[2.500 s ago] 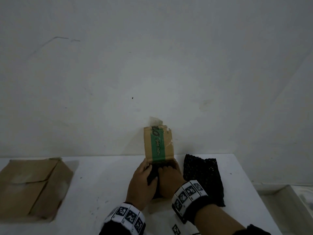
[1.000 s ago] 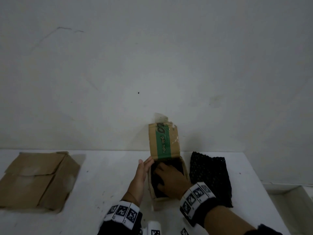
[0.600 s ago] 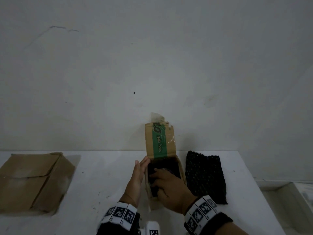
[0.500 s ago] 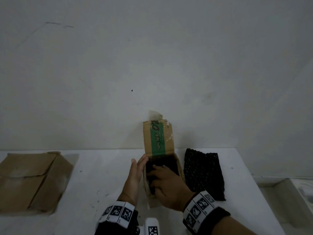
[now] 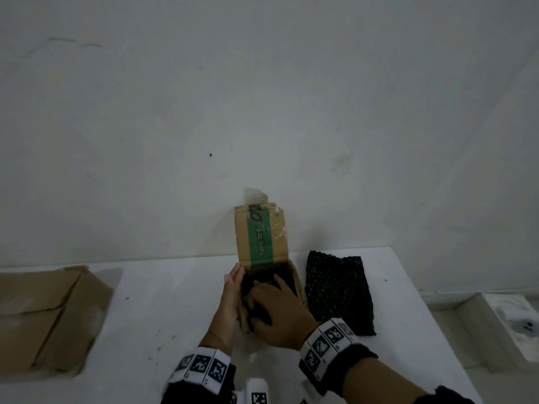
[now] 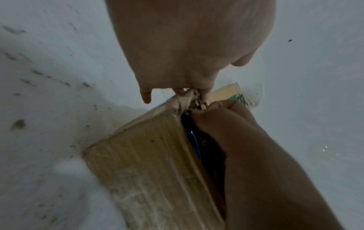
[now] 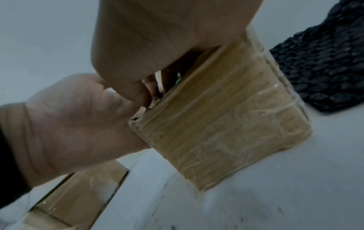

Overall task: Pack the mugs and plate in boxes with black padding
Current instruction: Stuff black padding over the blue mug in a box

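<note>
A small cardboard box (image 5: 299, 282) stands on the white table (image 5: 163, 310), its green-striped flap (image 5: 259, 234) upright against the wall. My left hand (image 5: 232, 290) lies flat against the box's left wall, fingers straight. My right hand (image 5: 277, 304) reaches into the box and presses on the black padding (image 5: 248, 284) inside. In the left wrist view a blue edge (image 6: 192, 140), probably a mug, shows between the box wall (image 6: 149, 155) and my right hand (image 6: 256, 155). The right wrist view shows the box's taped side (image 7: 226, 121) and my left palm (image 7: 69, 121).
A loose sheet of black bubble padding (image 5: 338, 293) lies just right of the box. A larger closed cardboard box (image 5: 43, 313) sits at the table's far left. Off the right table edge, lower down, is a white moulded tray (image 5: 510, 325).
My left hand came out of the box and now lies flat on its left wall. My right hand stayed inside, shifting over the padding.
</note>
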Action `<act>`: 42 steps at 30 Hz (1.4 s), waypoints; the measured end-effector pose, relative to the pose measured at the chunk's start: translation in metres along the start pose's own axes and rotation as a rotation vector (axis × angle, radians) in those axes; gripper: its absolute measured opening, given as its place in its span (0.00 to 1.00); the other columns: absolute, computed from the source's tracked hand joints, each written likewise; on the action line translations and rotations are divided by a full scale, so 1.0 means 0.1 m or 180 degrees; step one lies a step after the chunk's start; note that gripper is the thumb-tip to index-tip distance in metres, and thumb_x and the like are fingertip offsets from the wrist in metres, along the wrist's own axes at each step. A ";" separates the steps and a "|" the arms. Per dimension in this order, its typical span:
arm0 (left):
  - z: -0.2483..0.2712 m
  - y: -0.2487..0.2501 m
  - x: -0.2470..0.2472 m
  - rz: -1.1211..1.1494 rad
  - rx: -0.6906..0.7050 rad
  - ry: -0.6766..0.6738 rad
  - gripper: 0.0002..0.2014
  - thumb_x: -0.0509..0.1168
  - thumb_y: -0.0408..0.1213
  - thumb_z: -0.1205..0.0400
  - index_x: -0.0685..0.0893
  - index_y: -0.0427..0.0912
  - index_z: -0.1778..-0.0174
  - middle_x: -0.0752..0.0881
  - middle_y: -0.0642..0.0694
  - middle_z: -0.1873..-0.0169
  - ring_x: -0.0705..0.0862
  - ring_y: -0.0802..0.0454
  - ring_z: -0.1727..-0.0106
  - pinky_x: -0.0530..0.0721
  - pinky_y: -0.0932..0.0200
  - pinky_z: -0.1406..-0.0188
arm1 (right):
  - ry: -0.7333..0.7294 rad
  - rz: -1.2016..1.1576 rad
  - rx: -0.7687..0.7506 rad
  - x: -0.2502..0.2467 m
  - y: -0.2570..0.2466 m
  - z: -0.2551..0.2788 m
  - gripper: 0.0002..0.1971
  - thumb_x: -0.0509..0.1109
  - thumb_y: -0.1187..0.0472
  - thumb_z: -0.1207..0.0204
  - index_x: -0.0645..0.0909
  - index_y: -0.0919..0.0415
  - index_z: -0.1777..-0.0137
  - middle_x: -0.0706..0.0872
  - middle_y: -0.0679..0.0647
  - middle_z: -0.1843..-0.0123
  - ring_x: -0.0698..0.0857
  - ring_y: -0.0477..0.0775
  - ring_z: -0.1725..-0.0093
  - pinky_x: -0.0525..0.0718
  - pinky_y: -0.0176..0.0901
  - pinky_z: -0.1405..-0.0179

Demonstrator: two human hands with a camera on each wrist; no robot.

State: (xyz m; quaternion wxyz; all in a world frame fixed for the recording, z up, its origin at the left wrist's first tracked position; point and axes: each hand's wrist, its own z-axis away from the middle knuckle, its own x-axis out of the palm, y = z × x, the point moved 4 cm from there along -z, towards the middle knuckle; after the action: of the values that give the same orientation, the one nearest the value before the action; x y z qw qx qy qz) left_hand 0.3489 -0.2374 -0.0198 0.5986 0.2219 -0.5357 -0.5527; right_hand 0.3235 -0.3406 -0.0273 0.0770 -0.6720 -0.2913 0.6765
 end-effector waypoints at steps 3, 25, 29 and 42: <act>-0.01 -0.08 0.04 -0.0021 -0.0023 -0.0172 0.25 0.36 0.50 0.14 0.60 0.51 0.21 0.69 0.58 0.28 0.72 0.67 0.36 0.72 0.73 0.42 | 0.0634 -0.0106 0.0350 -0.02 0.01 0.01 0.19 0.57 0.48 0.31 0.77 0.61 0.49 0.82 0.57 0.45 0.77 0.58 0.39 0.73 0.58 0.32; 0.11 0.22 0.58 -0.2738 0.1866 0.0397 0.22 0.56 0.56 0.25 0.81 0.48 0.41 0.81 0.52 0.41 0.76 0.54 0.35 0.73 0.50 0.32 | 0.0741 -0.0715 0.1076 -1.15 0.49 0.35 0.08 0.70 0.60 0.25 0.82 0.56 0.46 0.87 0.52 0.51 0.85 0.50 0.51 0.82 0.42 0.50; 0.09 -0.09 1.21 -0.2244 0.1202 -0.0495 0.19 0.61 0.51 0.27 0.76 0.55 0.40 0.76 0.54 0.36 0.73 0.57 0.31 0.71 0.55 0.28 | 0.0935 -0.0737 0.2083 -1.31 1.13 0.76 0.02 0.69 0.60 0.25 0.79 0.53 0.54 0.84 0.50 0.58 0.83 0.52 0.53 0.79 0.42 0.52; -0.49 -1.02 1.53 -0.3574 -0.0281 0.0419 0.36 0.64 0.47 0.24 0.58 0.47 0.21 0.69 0.41 0.27 0.69 0.41 0.27 0.70 0.44 0.28 | 0.0488 -0.2302 0.3703 -0.61 1.95 1.30 0.26 0.73 0.56 0.26 0.64 0.65 0.37 0.77 0.65 0.41 0.82 0.63 0.47 0.81 0.47 0.70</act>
State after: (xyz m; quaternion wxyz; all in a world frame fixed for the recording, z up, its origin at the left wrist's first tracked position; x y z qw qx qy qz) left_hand 0.3212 -0.4203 -0.0626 0.2538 0.4814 -0.2734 -0.7931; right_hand 0.2608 -0.5680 -0.0810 0.6664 -0.4279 -0.0805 0.6052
